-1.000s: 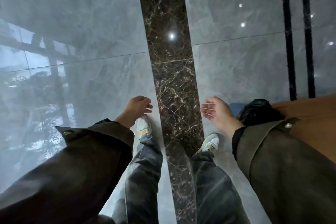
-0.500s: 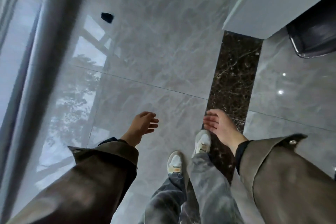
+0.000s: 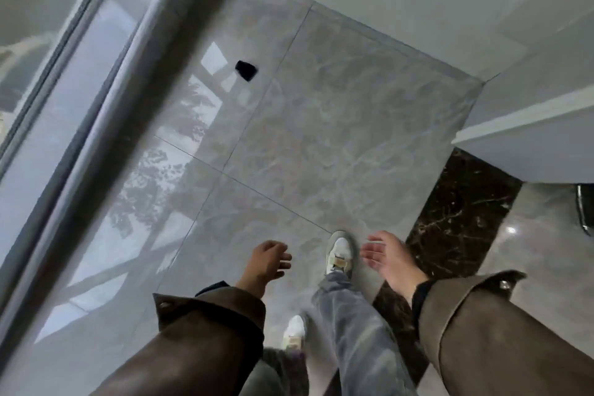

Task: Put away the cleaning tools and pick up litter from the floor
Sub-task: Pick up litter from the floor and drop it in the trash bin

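Head view: left grip (image 3: 266, 262) and right grip (image 3: 390, 259) hang released, and glossy grey tiled floor (image 3: 337, 125) may cause a slip before small black scrap (image 3: 246, 70).

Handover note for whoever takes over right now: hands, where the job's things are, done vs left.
Left hand: open, holds nothing.
Right hand: open, holds nothing.
Litter: one small black scrap lies on the grey tile floor, ahead and to the left, near the glass door frame.
Cleaning tools: none in view, so I cannot tell whether they are put away.
Done: nothing visible.
Left: walk to the scrap, pick it up, then check for more litter.
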